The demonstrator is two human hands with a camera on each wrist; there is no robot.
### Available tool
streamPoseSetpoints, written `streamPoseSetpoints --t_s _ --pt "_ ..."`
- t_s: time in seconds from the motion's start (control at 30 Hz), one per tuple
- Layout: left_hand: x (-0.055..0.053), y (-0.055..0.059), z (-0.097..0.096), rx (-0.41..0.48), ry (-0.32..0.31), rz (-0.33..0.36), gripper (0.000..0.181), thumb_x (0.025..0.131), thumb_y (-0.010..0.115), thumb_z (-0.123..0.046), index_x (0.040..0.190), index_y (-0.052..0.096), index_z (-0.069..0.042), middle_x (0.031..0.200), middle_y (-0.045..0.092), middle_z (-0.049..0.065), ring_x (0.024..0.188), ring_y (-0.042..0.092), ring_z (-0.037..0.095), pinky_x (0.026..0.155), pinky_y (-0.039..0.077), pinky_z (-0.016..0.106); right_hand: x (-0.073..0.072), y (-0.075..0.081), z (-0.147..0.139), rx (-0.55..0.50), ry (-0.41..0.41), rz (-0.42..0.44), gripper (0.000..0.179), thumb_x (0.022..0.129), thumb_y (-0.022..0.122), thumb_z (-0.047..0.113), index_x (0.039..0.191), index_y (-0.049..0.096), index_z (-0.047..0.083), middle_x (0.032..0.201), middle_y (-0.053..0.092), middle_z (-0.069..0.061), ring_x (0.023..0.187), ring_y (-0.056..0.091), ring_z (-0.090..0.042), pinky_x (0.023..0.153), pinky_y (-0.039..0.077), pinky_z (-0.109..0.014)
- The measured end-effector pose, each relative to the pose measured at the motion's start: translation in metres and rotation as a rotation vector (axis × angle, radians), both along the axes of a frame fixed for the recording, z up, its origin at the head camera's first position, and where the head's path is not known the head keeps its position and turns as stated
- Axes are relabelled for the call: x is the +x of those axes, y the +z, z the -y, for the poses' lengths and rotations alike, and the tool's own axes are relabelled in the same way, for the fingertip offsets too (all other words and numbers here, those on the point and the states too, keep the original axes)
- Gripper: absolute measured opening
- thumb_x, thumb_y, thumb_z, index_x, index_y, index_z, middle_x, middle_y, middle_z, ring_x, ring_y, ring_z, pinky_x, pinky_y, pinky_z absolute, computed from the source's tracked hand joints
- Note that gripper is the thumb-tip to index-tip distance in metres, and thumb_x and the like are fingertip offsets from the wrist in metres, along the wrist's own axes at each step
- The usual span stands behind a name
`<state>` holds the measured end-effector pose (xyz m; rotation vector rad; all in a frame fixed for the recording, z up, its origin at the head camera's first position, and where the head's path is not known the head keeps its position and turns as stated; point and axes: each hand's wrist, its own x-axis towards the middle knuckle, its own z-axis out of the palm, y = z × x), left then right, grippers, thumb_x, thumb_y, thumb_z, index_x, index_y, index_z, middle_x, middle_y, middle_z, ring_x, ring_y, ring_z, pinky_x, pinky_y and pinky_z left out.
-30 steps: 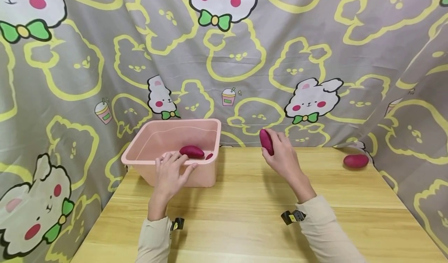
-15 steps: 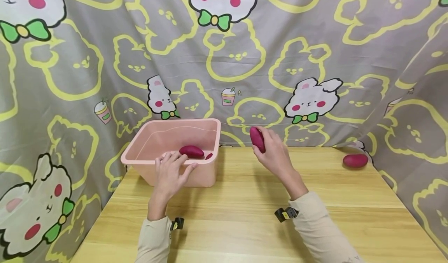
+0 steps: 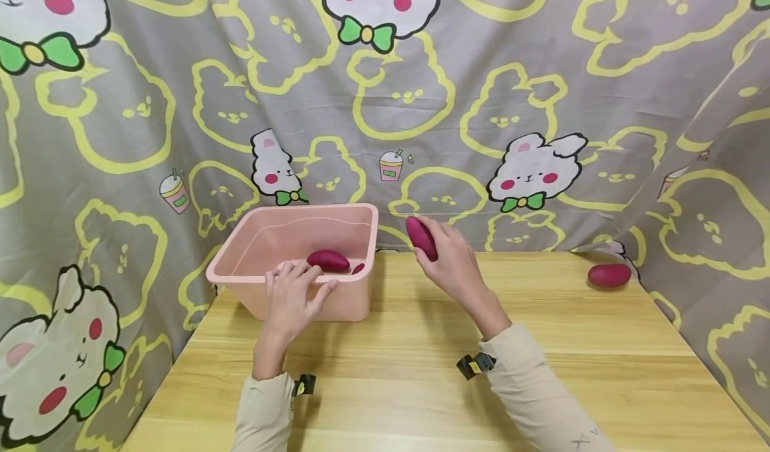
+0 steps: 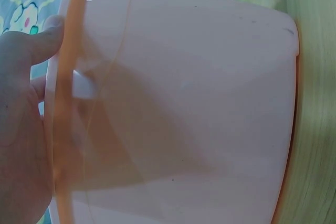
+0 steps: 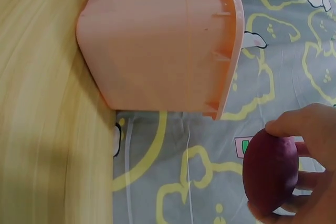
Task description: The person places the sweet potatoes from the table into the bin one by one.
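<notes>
In the head view my right hand (image 3: 455, 268) holds a purple-red sweet potato (image 3: 422, 239) above the table, to the right of a pink plastic tub (image 3: 369, 298). The right wrist view shows thumb and fingers on opposite sides of this sweet potato (image 5: 270, 170). My left hand (image 3: 293, 298) grips the tub's front rim, its fingers hooked over the edge and the thumb along it. Inside the tub lies another sweet potato (image 3: 328, 261), with a small piece of a further purple-red one (image 3: 358, 269) showing; the front wall hides part of the tub's floor.
A sweet potato (image 3: 609, 275) lies at the table's back right corner. The wooden table (image 3: 409, 385) runs back to a grey curtain (image 3: 421, 71) with cartoon prints, which hangs close behind the tub and along both sides.
My right hand has moved left toward the tub with the sweet potato in its grasp. The left hand, the tub and the other sweet potatoes have stayed in place.
</notes>
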<state>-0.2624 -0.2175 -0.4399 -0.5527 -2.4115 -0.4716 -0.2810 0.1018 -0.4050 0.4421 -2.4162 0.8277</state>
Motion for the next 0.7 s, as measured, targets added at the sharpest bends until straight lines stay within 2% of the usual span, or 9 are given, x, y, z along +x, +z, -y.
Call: streamPoseSetpoints --t_s 0.33,0.7 --pt "0.000 0.000 0.001 -0.002 -0.010 -0.015 0.031 0.094 0.069 -0.047 0.093 0.067 -0.016 0.101 0.065 0.005 0.105 0.057 0.035 0.083 0.028 0.054 -0.002 0.004 0.016 -0.034 0.039 0.025 0.056 0.095 0.071 0.020 0.148 0.052 0.013 0.123 0.064 -0.015 0.098 0.063 -0.031 0.081 0.053 -0.049" --pt "0.000 0.000 0.001 -0.005 -0.016 -0.035 0.032 0.094 0.067 -0.048 0.091 0.065 -0.017 0.101 0.066 0.005 0.103 0.057 0.037 0.083 0.028 0.055 -0.004 0.006 0.032 -0.067 0.099 0.083 0.058 0.092 0.065 0.021 0.149 0.052 0.020 0.127 0.059 -0.012 0.103 0.057 -0.031 0.081 0.050 -0.048"
